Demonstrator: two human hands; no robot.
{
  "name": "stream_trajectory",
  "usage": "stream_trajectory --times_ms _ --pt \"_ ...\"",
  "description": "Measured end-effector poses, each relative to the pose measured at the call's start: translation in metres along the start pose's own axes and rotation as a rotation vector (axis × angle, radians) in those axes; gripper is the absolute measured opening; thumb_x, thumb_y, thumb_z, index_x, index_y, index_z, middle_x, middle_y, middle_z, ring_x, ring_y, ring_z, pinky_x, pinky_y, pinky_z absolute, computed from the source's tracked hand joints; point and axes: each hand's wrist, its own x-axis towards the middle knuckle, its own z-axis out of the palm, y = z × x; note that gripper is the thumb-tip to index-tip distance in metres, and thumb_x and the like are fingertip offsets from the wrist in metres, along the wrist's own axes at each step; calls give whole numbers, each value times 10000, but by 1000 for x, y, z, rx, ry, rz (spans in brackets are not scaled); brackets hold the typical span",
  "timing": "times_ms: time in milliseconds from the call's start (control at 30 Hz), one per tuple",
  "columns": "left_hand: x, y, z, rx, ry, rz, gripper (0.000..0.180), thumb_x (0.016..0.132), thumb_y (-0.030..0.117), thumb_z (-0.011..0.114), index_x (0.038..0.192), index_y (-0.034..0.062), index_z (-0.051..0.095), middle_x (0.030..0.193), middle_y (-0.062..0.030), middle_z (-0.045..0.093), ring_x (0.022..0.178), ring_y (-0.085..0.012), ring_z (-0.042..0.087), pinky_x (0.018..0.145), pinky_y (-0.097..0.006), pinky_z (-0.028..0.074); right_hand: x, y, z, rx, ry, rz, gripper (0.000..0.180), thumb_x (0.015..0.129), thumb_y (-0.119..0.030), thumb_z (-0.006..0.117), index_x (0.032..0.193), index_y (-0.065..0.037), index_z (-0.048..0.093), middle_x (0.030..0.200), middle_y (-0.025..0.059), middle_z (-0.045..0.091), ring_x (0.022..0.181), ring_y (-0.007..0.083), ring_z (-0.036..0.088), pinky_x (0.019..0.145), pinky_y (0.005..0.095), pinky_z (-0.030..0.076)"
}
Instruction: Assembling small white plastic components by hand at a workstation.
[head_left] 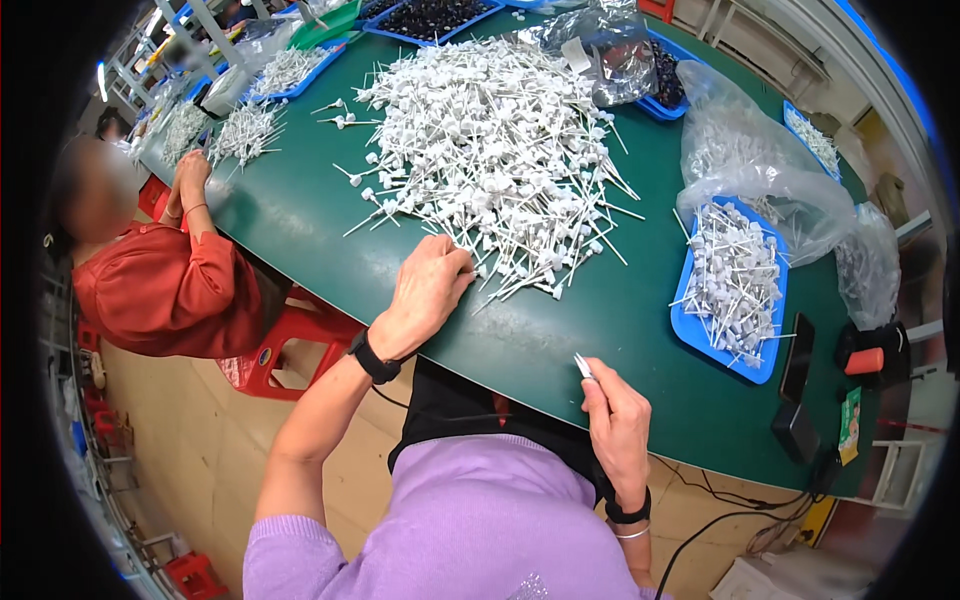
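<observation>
A big heap of white plastic pieces, each with a small cap-like head and a thin stem, covers the middle of the green table. At the heap's near left edge is my left hand, its fingers curled together; whatever they pinch is hidden. Lower and to the right, my right hand is closed around a small pointed metal tool. Only the tool's bright tip shows, pointing up and left over the table, apart from the heap. My fingers cover the rest, so its exact kind is unclear.
A blue tray of similar white pieces stands right, beside clear plastic bags. A phone and a black box lie near the right edge. Far trays hold dark pieces. A person in red works at left.
</observation>
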Motion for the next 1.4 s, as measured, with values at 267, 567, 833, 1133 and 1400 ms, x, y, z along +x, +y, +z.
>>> stream_trajectory --times_ms 267,567,833,1133,1400 --pt "-30 72 -20 -737 11 -465 151 864 -11 722 1014 -7 703 847 -29 687 686 -48 604 597 -206 497 20 -30 2 132 -19 -89 233 926 -56 640 1158 -47 655 824 147 652 662 312 631 601 386 487" --pt "-38 96 11 -1192 52 -549 220 880 -70 689 1095 -50 652 1094 -93 650 776 -95 664 670 -208 553 20 -35 7 -26 21 -191 267 928 -89 638 1194 -73 613 752 125 594 601 342 613 518 429 457" --pt "-45 97 9 -1295 -30 -486 260 893 -50 685 1152 -34 677 1133 -103 635 914 -133 673 775 -235 564 18 -34 6 -168 15 -248 270 913 -97 655 1181 -104 618 710 112 559 550 340 592 485 427 458" --pt "-50 101 6 -1259 -16 -507 241 901 -49 674 1142 -45 680 1183 -114 647 987 -158 669 786 -268 571 17 -35 4 -266 -24 -234 298 905 -107 661 1200 -122 620 711 99 561 542 322 604 473 417 470" --pt "-52 106 8 -1251 20 -524 267 900 -44 673 1167 -42 668 1209 -114 648 1023 -158 659 834 -275 576 16 -35 8 -235 -40 -218 331 905 -68 634 1233 -103 606 726 117 575 567 336 626 501 427 505"
